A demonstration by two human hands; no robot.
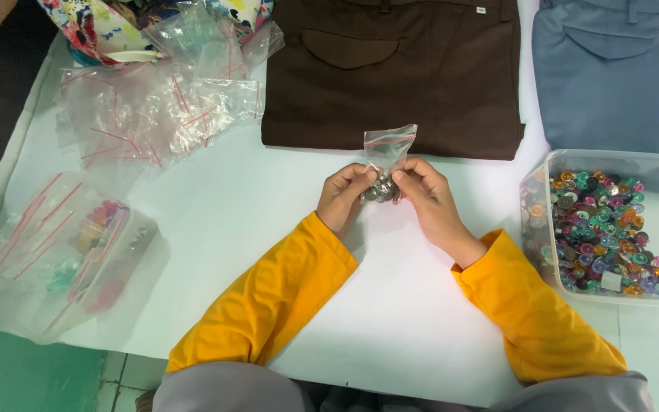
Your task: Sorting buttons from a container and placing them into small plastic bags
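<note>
At far left lies a crinkled clear bag [62, 255] of coloured pieces, beside loose zip bags [158, 114]. At centre, the left hand [342, 197] and right hand [427, 200] pinch a small clear zip pouch [387, 156] holding silvery round buttons above the white table [253, 198]. At right, a clear plastic tub [612, 160] holds glossy multicoloured buttons.

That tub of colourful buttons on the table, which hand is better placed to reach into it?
Probably the right hand: the button tub sits on its side, while the left hand lies farther off. Both pinch the small zip bag.
</note>
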